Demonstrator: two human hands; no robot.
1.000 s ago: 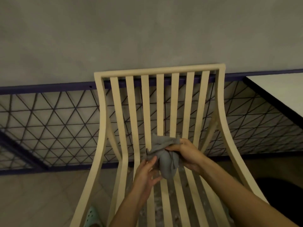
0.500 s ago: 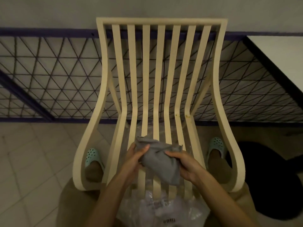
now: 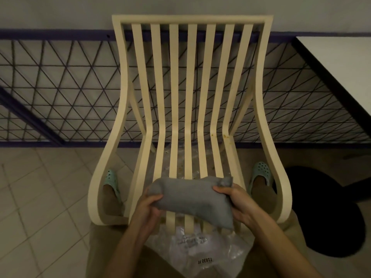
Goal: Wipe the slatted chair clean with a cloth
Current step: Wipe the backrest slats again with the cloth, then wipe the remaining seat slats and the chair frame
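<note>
A cream slatted chair stands in front of me, its back against a wire fence. Brownish spots mark the slats near the seat bend on the right. A grey cloth is stretched above the front of the seat between both hands. My left hand grips its left end, thumb on top. My right hand pinches the bunched right end. The front slat ends are hidden behind the cloth.
A crumpled clear plastic bag lies under the seat's front edge. Mint clogs on my feet flank the chair. A dark wire fence runs behind. A white table and a black round base are at right.
The view tilted down. Both hands drew back from the chair's backrest toward the seat front and pulled the bunched cloth out wide between them.
</note>
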